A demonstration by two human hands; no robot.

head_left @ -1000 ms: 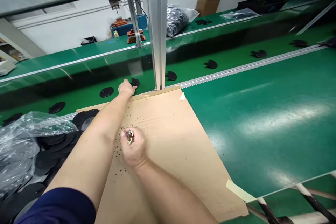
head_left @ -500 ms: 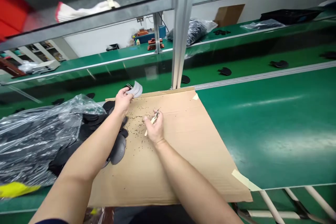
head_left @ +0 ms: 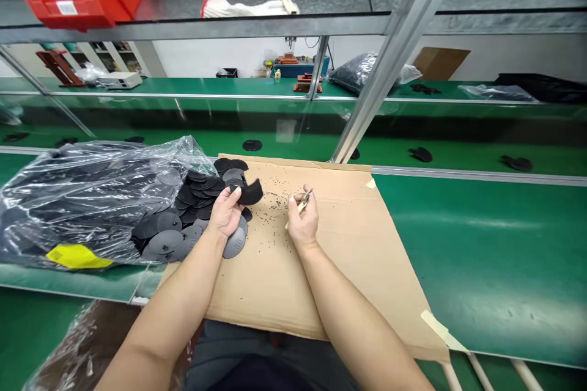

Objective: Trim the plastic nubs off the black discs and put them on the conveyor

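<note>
left hand point(head_left: 224, 214): pinching black piece point(head_left: 251, 193), risking slipping if held loosely
right hand point(head_left: 302, 225): clasping small tool point(head_left: 303, 202)
disc pile point(head_left: 187, 195): lying beside left hand, perhaps sliding if bumped

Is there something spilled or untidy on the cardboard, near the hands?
Yes: small black bits lie scattered on the cardboard, mostly between the left hand and the right hand, like loose debris. Dark discs also spill from the plastic bag in an uneven heap.
</note>
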